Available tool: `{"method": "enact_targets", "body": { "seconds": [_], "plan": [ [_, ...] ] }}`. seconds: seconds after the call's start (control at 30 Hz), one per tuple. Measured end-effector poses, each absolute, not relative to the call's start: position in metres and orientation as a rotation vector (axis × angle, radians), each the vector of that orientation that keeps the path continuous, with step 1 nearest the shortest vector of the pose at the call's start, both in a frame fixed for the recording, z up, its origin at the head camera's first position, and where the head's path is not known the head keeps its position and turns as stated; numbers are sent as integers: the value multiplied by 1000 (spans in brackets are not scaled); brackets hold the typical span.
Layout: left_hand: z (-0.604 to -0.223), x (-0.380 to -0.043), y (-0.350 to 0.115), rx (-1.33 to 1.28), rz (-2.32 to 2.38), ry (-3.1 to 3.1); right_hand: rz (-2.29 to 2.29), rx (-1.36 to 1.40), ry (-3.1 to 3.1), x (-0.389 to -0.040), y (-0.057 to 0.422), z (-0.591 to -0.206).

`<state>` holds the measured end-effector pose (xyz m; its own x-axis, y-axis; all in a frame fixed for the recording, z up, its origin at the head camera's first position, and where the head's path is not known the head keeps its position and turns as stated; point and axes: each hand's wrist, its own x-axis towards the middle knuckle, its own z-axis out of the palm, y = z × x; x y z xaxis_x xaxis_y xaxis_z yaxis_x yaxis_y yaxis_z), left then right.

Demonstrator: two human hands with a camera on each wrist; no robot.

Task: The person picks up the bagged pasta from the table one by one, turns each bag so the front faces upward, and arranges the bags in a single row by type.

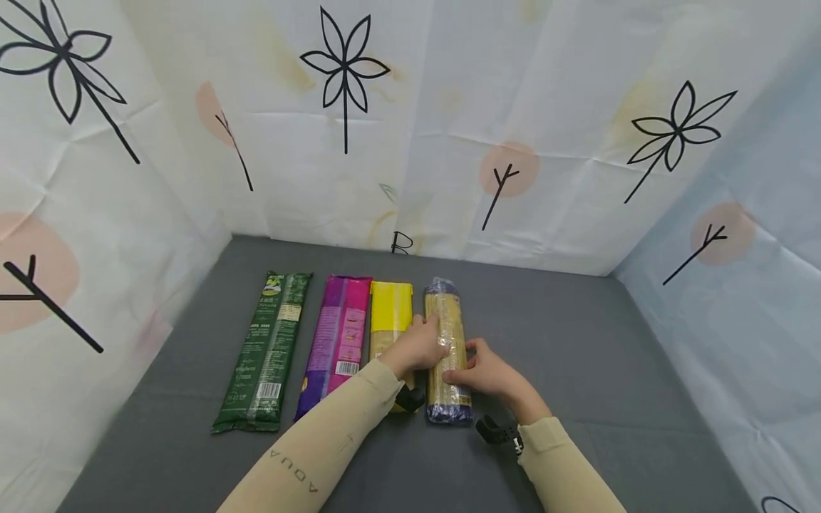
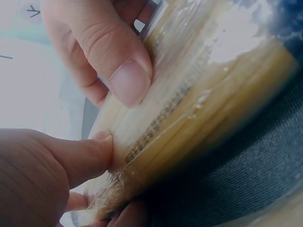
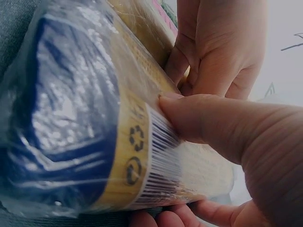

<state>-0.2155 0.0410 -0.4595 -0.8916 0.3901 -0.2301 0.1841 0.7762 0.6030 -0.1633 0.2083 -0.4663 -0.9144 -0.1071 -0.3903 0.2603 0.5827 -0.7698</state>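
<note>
Grey tabletop (image 1: 577,342); three other packs (image 1: 263,356) abreast at left, probably for easy reach; blue-ended pack (image 1: 454,331) farthest right; left hand (image 1: 418,346) pinches left edge, right hand (image 1: 492,372) grips nearer right edge, likely steadying it.

Left sleeve (image 1: 336,434) and right sleeve (image 1: 571,467) are pale beige; dark capital letters (image 1: 293,472) mark the left forearm. Small black devices, left (image 1: 410,397) and right (image 1: 495,430), sit at the wrists.
</note>
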Motion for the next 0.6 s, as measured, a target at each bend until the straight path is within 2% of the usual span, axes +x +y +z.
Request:
{"method": "enact_targets", "body": {
  "seconds": [0.4,0.6],
  "plan": [
    [-459,-215,42,431,852,2610,-1260,-19,2431,-163,207,-466],
    [-462,-217,40,471,806,2613,-1230,19,2434,-164,205,-468]
  ]
}}
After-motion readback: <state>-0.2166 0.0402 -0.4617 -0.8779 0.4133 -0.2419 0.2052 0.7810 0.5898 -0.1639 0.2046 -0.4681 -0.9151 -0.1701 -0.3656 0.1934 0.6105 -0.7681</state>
